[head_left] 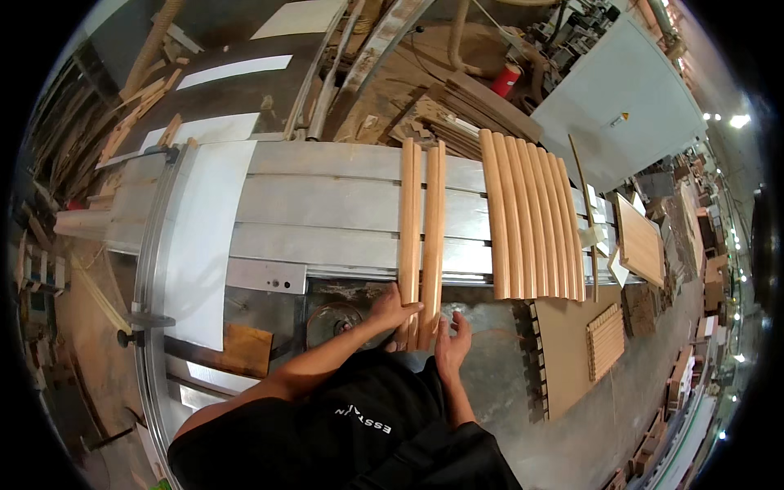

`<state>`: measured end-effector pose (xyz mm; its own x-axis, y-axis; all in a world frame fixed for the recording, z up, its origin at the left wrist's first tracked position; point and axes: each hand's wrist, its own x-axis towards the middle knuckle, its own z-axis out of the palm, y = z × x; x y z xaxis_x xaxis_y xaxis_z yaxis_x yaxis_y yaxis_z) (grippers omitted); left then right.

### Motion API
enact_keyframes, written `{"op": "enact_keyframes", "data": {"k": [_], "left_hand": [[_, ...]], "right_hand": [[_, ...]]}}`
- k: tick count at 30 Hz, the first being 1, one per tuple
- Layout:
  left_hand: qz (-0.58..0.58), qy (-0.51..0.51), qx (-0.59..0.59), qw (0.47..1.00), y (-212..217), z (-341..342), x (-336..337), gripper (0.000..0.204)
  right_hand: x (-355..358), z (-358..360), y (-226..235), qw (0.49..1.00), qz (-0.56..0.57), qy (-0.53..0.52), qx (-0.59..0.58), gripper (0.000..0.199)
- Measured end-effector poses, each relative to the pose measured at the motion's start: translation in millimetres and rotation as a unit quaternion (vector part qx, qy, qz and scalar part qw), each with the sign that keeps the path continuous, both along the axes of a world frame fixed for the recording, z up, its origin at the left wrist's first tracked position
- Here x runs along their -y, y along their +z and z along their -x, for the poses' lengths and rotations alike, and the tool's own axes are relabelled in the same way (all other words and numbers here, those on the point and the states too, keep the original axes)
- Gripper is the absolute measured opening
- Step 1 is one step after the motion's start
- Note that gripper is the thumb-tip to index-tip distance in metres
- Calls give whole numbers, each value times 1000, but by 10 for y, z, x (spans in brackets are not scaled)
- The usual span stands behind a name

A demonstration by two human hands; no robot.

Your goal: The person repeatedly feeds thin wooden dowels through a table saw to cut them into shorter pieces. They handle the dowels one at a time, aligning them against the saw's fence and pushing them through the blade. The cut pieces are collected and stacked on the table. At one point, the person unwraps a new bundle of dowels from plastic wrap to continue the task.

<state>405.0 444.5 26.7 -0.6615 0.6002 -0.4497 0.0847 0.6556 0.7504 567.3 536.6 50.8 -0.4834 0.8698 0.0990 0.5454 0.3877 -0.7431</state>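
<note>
Two long rounded wooden strips [420, 229] lie side by side across the grey metal machine table [327, 212], their near ends overhanging its front edge. My left hand [394, 310] rests on the near end of the left strip, fingers laid over it. My right hand [452, 339] sits at the near end of the right strip, touching it from the right side. A row of several similar wooden strips [531, 216] lies packed together on the table just to the right.
A white panel [200, 237] lies on the table's left end. A thin stick [584, 196] lies beside the strip row. Slatted wooden panels [606, 339] and a flat board [639, 241] sit at the right. Scrap wood piles and a red cylinder [505, 79] lie beyond.
</note>
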Motion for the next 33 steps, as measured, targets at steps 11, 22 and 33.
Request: {"op": "enact_keyframes", "data": {"k": [11,22,33], "left_hand": [[-77,30,-186,979,-186,1021,-744,73],[-136,-66,-163,975,-205,1062,-1782,83],[-103,-53,-153,981,-200,1208,-2431,64]], "right_hand": [[249,-131,-355,686,654,-177,-264,86],[-299,-59,-241,681,585,-227,-378,76],[-1252,186,-271,634,568,-209,-482,103]]}}
